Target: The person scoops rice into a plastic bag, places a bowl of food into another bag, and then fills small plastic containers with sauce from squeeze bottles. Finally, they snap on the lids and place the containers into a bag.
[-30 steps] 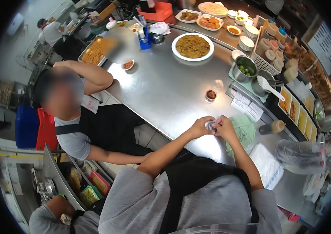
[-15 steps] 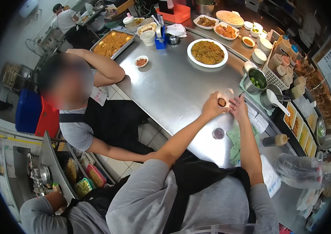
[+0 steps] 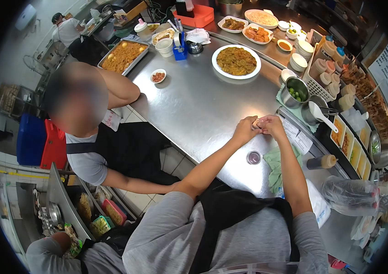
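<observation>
My left hand is closed around a small clear sauce cup above the steel counter. From the other side, the fingers of my right hand pinch the cup's rim. Much of the cup is hidden by my fingers, and a brownish content shows through. A second small cup with dark purplish content stands on the counter, nearer to me than my hands. Beside it lies a crumpled green cloth, below my right forearm. Printed paper slips lie just right of my right hand.
A white plate of cooked food sits farther up the steel counter. To the right are a pot of green limes, a white ladle and a sauce bottle. A co-worker leans at the left edge.
My hands have closed in around the sauce cup. Its round opening and the clear lid beside it showed before and are now mostly covered by fingers. The view has shifted slightly.
</observation>
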The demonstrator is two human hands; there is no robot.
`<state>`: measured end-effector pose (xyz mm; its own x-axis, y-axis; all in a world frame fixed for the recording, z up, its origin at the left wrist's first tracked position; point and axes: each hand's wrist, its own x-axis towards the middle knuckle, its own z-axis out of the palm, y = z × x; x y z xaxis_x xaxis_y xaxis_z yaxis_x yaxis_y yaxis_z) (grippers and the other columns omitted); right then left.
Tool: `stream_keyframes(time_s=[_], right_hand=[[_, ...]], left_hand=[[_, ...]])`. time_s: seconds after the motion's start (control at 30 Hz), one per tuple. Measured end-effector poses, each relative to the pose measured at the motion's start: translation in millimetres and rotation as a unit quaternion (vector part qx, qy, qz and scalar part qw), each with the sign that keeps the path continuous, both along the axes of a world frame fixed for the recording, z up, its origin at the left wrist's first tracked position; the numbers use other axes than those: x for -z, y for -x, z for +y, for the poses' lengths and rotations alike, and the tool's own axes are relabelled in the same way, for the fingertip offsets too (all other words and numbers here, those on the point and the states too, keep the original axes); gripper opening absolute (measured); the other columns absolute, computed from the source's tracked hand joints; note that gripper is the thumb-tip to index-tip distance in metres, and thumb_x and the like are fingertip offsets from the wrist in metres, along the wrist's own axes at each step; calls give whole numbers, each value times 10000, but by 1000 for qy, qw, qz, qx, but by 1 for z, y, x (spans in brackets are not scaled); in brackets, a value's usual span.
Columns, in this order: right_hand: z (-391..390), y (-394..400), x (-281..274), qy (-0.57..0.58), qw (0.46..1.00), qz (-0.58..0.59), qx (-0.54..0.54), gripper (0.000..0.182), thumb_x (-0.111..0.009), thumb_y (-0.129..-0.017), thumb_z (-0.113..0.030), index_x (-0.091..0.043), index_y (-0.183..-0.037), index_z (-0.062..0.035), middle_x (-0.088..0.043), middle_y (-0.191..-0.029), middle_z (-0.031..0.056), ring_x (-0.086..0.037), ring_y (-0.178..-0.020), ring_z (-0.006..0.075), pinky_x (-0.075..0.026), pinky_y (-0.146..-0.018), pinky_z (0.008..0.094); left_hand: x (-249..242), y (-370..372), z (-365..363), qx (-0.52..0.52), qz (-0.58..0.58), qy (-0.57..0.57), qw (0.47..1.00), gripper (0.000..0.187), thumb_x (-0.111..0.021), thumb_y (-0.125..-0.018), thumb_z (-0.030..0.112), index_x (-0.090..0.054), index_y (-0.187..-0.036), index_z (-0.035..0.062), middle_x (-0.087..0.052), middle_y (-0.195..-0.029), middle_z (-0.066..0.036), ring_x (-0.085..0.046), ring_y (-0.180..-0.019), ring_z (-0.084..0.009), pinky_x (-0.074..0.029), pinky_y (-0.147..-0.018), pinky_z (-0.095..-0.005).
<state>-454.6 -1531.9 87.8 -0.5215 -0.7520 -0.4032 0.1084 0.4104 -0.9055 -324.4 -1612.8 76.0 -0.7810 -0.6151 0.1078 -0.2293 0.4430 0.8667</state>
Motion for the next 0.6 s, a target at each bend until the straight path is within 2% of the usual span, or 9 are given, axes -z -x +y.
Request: stream_keyframes(time_s=[0.17, 0.27, 0.33, 0.37, 0.4, 0.43, 0.47, 0.57, 0.6], right_hand=[[-19, 14, 5, -120, 987, 90, -59, 169, -692, -684, -29, -562, -785, 8, -577, -647, 84, -588, -535, 164, -498, -445, 263], [-33, 19, 9, -187, 967, 126, -116, 173, -688, -676, -14, -546, -766, 24, -574, -654, 105, -603, -544, 210, -524, -448, 312], [-40, 21, 12, -214, 954, 160, -137, 172, -684, -676, -5, -540, -762, 33, -575, -664, 115, -608, -543, 230, -533, -451, 334], [-42, 21, 14, -224, 954, 161, -119, 172, -681, -675, 4, -536, -761, 36, -575, -670, 122, -609, -542, 238, -536, -453, 335], [-41, 20, 18, -236, 953, 159, -101, 173, -678, -674, 12, -532, -761, 40, -575, -675, 130, -610, -540, 246, -540, -454, 336], [-39, 16, 13, -238, 953, 157, -102, 173, -678, -674, 12, -532, -761, 40, -575, -675, 130, -610, -540, 246, -540, -454, 336], [-37, 13, 7, -227, 962, 126, -80, 148, -694, -675, -11, -567, -727, 45, -597, -651, 144, -623, -536, 236, -524, -444, 314], [-34, 8, -5, -221, 969, 91, -62, 129, -703, -681, -22, -598, -695, 52, -616, -625, 164, -634, -530, 232, -507, -426, 291], [-36, 8, -7, -224, 968, 90, -65, 120, -696, -686, -10, -594, -698, 53, -612, -625, 170, -633, -529, 238, -505, -419, 290]], left_hand=[[-3, 5, -3, -2, -8, 7, 1000, 556, -747, -612, 155, -549, -1089, -49, -593, -979, -233, -585, -914, -344, -460, -793, -366], [-23, -1, -1, 35, -78, -6, 996, 549, -744, -611, 157, -557, -1090, -36, -591, -977, -229, -582, -911, -343, -458, -783, -371], [-18, 1, -6, 64, -93, 54, 992, 466, -706, -671, 102, -563, -1097, -20, -627, -925, -188, -634, -787, -268, -496, -689, -345], [-14, 4, -16, 64, -93, 57, 992, 466, -706, -671, 102, -563, -1097, -20, -627, -925, -188, -634, -787, -268, -496, -689, -345], [-4, 9, -29, 74, -85, -112, 987, 393, -670, -708, 63, -573, -1081, -18, -633, -884, -163, -636, -709, -222, -507, -631, -315], [1, 10, -35, 81, -76, -280, 953, 325, -635, -745, 24, -583, -1064, -16, -638, -842, -138, -638, -632, -177, -518, -572, -286], [8, 8, -36, 55, -18, -342, 938, 228, -557, -790, -43, -601, -1013, -20, -625, -802, -107, -609, -553, -124, -507, -481, -234], [10, 13, -35, 27, -23, -355, 934, 204, -532, -788, -60, -605, -976, -33, -624, -805, -126, -618, -568, -150, -515, -479, -241], [8, 15, -33, 25, -43, -312, 949, 211, -527, -782, -64, -595, -981, -40, -624, -798, -121, -617, -567, -150, -520, -475, -242]])
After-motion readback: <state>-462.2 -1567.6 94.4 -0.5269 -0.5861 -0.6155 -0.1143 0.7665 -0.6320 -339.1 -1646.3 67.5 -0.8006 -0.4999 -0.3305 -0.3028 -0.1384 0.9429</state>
